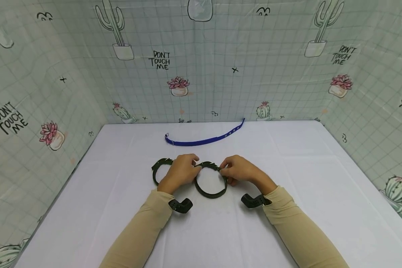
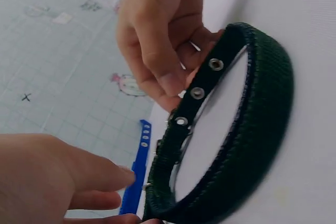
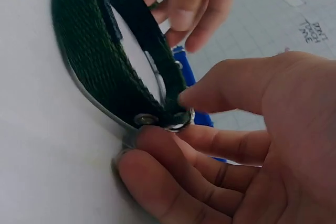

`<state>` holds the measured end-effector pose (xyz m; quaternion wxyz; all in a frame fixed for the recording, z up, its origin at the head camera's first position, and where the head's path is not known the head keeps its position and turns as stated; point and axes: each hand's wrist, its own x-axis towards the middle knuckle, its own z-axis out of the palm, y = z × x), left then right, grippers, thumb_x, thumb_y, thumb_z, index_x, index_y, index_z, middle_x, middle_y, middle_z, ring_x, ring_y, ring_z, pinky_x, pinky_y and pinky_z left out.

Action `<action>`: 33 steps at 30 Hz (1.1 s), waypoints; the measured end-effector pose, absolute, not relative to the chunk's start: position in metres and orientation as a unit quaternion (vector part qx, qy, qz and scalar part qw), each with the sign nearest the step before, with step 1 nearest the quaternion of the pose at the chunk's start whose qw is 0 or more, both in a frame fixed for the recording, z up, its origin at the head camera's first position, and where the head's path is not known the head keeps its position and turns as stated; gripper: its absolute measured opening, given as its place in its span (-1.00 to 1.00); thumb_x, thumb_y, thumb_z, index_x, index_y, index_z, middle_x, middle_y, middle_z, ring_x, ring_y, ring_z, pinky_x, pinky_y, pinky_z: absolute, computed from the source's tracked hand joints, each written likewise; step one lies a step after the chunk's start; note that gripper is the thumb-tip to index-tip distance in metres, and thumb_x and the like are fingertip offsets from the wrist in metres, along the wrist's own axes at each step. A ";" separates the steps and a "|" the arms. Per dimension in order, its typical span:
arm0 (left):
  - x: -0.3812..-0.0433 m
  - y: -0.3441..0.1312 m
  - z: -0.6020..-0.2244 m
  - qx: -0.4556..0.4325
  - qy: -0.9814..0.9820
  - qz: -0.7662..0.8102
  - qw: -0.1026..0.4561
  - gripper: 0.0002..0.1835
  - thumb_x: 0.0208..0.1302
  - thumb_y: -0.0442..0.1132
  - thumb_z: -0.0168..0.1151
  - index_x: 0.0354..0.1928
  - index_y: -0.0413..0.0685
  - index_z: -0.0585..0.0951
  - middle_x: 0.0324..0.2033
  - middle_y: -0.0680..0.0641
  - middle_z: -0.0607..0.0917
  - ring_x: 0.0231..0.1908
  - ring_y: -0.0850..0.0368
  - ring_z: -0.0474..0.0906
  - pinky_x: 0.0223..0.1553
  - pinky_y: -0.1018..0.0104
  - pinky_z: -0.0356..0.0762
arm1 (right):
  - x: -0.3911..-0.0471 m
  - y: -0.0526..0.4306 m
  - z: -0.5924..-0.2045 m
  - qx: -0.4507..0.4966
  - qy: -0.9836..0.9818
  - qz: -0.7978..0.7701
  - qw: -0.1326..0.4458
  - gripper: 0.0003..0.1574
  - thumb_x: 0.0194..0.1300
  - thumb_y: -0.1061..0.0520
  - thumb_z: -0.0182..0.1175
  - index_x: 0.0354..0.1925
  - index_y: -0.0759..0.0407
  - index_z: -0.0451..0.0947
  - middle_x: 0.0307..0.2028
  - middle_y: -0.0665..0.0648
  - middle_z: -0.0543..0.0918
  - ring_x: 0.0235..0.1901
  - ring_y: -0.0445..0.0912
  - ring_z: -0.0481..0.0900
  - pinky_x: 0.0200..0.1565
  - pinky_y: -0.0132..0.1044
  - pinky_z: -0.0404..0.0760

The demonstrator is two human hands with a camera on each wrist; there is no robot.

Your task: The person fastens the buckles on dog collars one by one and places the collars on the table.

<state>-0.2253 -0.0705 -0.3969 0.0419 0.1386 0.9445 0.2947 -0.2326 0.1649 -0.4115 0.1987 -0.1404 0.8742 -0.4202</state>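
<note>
While right grip [image 1: 235,169] angles inward, pinching green collar [image 3: 89,51], left grip [image 1: 182,169] half-curled, hold unclear

A blue strap [image 1: 194,143] curves along the far side of the white-covered bench [image 1: 298,167], metal fittings at its left end, eyelets toward its right. Gridded fabric [image 1: 214,44] rises behind and at both sides, printed with potted cacti [image 1: 117,33], pink succulents [image 1: 178,82] and "DON'T TOUCH ME".

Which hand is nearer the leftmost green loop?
Left. In the head view, the left hand hides the right side of the leftmost loop; the right hand is farther right, touching the other loop.
</note>
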 end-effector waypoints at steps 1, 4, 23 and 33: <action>-0.226 -0.071 -0.396 0.134 0.944 0.298 0.041 -0.63 0.39 -0.14 0.27 0.14 -0.15 0.65 -0.06 -0.13 0.72 -0.03 -0.05 0.63 0.02 0.03 0.56 | -0.233 0.166 -0.411 -0.140 0.876 -0.418 0.196 -0.69 0.39 0.16 0.18 -0.01 0.35 0.59 -0.46 0.17 0.67 -0.59 -0.01 0.67 -0.45 -0.16 0.68; -0.227 -0.075 -0.393 0.118 0.943 0.310 0.032 -0.61 0.42 -0.07 0.24 0.15 -0.13 0.65 -0.08 -0.12 0.73 -0.07 -0.03 0.65 -0.02 0.02 0.57 | -0.238 0.169 -0.409 -0.130 0.882 -0.416 0.181 -0.68 0.43 0.09 0.17 -0.02 0.31 0.63 -0.45 0.17 0.66 -0.57 -0.02 0.66 -0.43 -0.17 0.66; -0.275 -0.094 -0.381 0.084 0.967 0.237 0.037 -0.66 0.46 0.03 0.13 0.05 0.03 0.71 -0.03 -0.02 0.73 -0.19 0.02 0.64 -0.21 0.05 0.57 | -0.304 0.186 -0.419 -0.017 0.869 -0.487 0.082 -0.50 0.47 0.11 0.07 0.25 0.36 0.44 -0.17 0.29 0.68 -0.41 -0.04 0.64 -0.36 -0.24 0.66; -0.303 -0.106 -0.383 0.058 0.970 0.230 0.053 -0.65 0.47 -0.05 0.09 0.09 -0.08 0.67 0.01 -0.11 0.69 -0.17 -0.04 0.61 -0.15 0.02 0.57 | -0.332 0.184 -0.430 0.004 0.906 -0.423 0.013 -0.34 0.39 0.11 0.02 0.40 0.30 0.32 -0.18 0.28 0.70 -0.45 -0.07 0.61 -0.31 -0.22 0.61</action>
